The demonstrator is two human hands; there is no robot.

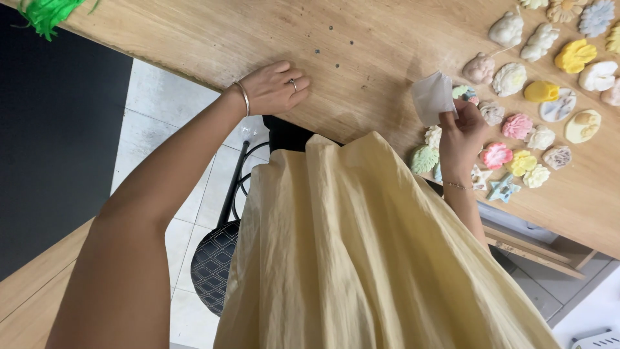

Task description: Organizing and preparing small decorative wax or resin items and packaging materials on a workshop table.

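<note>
Two bare hands over a pale wooden surface [387, 39], seen from above past a yellow pleated garment [361, 258]. Left hand [274, 87] resting palm down near the surface's near edge, fingers loosely curled and relaxed, grasping nothing; ring on one finger, thin bangle at the wrist. Right hand [462, 132] raised just above the near edge farther along, fingers pinched on a small translucent white bag [433, 97], held upright with its open top toward the middle of the surface. Hands well apart, bare wood between them.

Spread toward the right end of the surface, many small moulded pieces in soft colours: a pink flower piece [516, 126] and a red-and-white flower piece [496, 155] just beside the right hand, a green leaf-shaped piece [423, 158] at the near edge touching the garment's outline, a pale blue starfish piece [502, 189] close to the near edge, a yellow domed piece [541, 92] farther in, white shell-like pieces [509, 79] beyond that, and a pale blue daisy piece [595, 17] near the far right corner. Some pieces partly hidden behind the right hand.

Bright green fringe [45, 13] lying at the far left corner. Below the surface, white floor tiles and a dark quilted stool seat [216, 265] on black metal legs.
</note>
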